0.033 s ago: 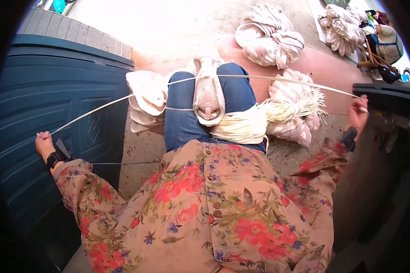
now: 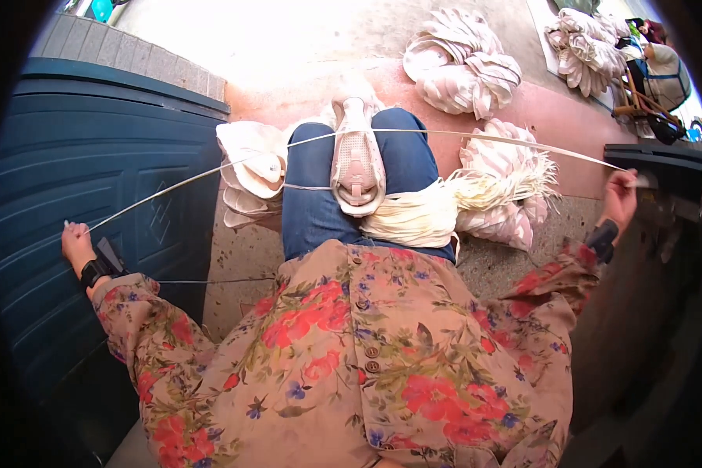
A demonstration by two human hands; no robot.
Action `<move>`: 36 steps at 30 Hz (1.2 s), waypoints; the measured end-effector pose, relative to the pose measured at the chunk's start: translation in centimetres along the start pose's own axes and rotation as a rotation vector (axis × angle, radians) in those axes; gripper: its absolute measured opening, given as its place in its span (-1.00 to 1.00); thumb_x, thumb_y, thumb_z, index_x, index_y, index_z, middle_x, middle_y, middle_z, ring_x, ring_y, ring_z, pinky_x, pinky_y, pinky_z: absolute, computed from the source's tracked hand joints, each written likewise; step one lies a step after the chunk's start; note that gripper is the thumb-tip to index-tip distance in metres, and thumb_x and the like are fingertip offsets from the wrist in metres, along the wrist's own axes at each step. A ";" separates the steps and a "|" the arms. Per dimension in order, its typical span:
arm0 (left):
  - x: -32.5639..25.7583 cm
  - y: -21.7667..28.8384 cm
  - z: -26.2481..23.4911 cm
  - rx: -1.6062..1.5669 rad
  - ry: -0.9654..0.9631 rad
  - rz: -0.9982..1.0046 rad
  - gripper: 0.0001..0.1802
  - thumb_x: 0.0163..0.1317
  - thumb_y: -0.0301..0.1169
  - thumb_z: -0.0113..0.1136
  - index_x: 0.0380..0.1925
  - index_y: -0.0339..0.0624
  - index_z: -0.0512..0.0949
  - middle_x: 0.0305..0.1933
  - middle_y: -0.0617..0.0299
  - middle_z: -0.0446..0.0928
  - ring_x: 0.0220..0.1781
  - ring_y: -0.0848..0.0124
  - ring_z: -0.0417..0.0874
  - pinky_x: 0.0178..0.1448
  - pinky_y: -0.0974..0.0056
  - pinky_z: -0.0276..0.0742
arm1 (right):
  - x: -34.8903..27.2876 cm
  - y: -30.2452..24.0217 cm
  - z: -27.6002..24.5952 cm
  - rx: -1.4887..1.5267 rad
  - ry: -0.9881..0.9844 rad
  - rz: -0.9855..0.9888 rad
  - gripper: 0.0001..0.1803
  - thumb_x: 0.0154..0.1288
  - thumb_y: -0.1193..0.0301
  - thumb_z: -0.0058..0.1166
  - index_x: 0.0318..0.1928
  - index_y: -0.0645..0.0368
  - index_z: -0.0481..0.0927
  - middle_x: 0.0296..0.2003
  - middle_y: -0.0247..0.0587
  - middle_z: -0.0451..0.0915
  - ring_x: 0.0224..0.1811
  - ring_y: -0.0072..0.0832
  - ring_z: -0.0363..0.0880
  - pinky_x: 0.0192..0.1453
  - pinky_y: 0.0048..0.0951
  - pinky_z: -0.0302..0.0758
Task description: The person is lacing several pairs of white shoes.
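Observation:
A pale pink and white shoe rests upright between my thighs. One long cream shoelace stretches almost taut across it, from one hand to the other; whether it passes through eyelets is too small to tell. My left hand, far out at the left, is closed on one end. Out at the right and a little higher, my right hand pinches the other end. A thick bundle of cream laces lies on my right thigh, its loose ends spilling to the right.
A blue panelled surface stands close on the left. Pale shoe parts lie beside my left knee, in a heap by my right knee, and in a coiled pile ahead. A dark box-like object stands at the right.
My right hand has shifted slightly outward to the right and a little down with its lace end. My left hand has hardly moved, and the shoe stays in place.

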State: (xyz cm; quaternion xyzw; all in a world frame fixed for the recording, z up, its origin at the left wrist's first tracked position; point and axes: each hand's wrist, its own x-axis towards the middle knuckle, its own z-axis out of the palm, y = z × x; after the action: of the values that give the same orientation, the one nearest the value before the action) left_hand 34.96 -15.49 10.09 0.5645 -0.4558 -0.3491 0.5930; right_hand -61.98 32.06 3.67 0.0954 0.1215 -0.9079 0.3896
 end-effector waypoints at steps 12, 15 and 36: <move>-24.7 -3.2 32.8 0.162 -0.956 -0.692 -0.60 0.03 -0.49 0.07 -0.07 -0.36 0.38 -0.45 0.21 0.53 -0.55 0.57 0.51 -0.56 0.53 0.37 | -2.1 28.3 0.1 -1.537 -0.391 -0.137 -0.89 0.12 0.53 -0.04 -0.34 0.17 0.55 -0.42 -0.33 0.49 -0.37 -0.51 0.43 -0.22 -0.52 0.39; -29.3 -4.2 36.0 0.182 -1.056 -0.749 -0.62 0.05 -0.49 0.05 -0.08 -0.38 0.40 -0.45 0.19 0.53 -0.55 0.56 0.51 -0.55 0.54 0.36 | -4.1 35.9 -1.1 -2.072 -1.029 -0.564 -0.90 0.03 0.54 -0.02 -0.41 0.18 0.56 -0.40 -0.14 0.50 -0.21 -0.24 0.42 -0.09 -0.30 0.34; -31.2 -7.0 37.2 0.518 -0.960 -0.227 -0.78 0.10 -0.51 0.05 -0.25 -0.40 0.50 -0.35 0.10 0.58 -0.28 0.47 0.59 -0.17 0.45 0.46 | -3.0 42.4 -4.8 -2.175 -0.697 0.170 -0.73 0.16 0.40 -0.21 -0.44 0.34 0.50 -0.43 0.17 0.51 -0.30 0.02 0.49 -0.19 -0.15 0.40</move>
State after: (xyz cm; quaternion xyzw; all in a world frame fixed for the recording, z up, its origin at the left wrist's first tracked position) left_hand -9.68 -0.44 -3.34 0.5150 -0.6821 -0.5053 0.1193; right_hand -28.57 7.27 -6.33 -0.5410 0.7211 -0.2699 0.3383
